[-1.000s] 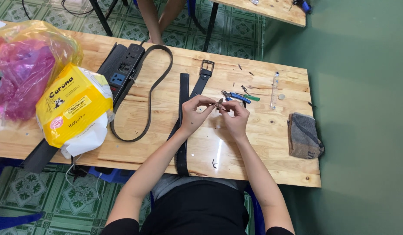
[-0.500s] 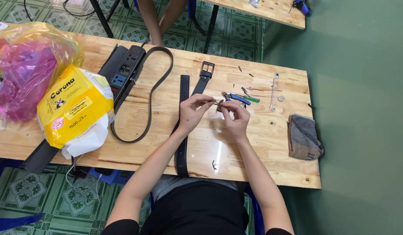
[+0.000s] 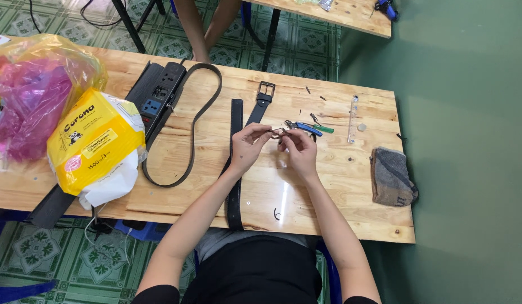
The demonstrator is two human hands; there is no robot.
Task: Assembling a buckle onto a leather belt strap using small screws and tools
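Over the middle of the wooden table (image 3: 340,191), my left hand (image 3: 248,147) and my right hand (image 3: 297,151) pinch the two ends of a small dark metal piece (image 3: 277,133). Its exact kind is too small to tell. A black belt (image 3: 236,169) with a square buckle (image 3: 265,91) lies under my left forearm and loops away to the left. Blue-handled pliers (image 3: 306,128) and a green-handled tool (image 3: 322,128) lie just beyond my right hand.
A black power strip (image 3: 158,93) lies at the left. Beside it are a yellow and white packet (image 3: 95,147) and a pink-filled plastic bag (image 3: 33,95). A grey cloth (image 3: 391,175) sits at the right edge. Small bits (image 3: 354,115) lie scattered. Another person's legs (image 3: 207,25) stand beyond the table.
Both hands have stayed together over the same spot, shifting their fingers slightly on the small piece. Nothing else on the table has moved.
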